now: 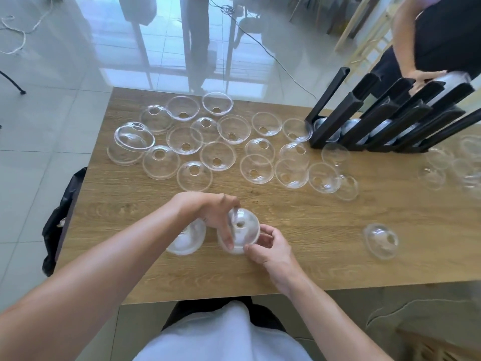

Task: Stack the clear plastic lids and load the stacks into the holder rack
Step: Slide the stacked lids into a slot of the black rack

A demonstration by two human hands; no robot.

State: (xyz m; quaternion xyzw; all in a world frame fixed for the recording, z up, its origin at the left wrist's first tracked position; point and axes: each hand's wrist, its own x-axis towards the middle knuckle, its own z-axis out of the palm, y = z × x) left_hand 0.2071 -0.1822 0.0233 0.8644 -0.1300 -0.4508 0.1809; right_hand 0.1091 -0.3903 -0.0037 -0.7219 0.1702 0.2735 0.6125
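Both hands are pinching one small stack of lids [240, 230] low over the table [325, 243]: left hand [213, 213] curling over it, right hand [270, 246] gripping its rim. Slippery, they are risking sliding askew and scattering, well apart from the rack [377, 121].

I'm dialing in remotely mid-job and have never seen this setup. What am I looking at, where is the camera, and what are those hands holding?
There is no machine here: a person works with bare hands, and the single picture comes from a camera worn on their head, looking down. The left hand and right hand both hold a small stack of clear dome lids just above the wooden table. Another lid stack lies beside the left hand. Many loose lids are scattered across the far side, and one single lid lies to the right. The black holder rack stands far right, where a second person's hand rests on it.
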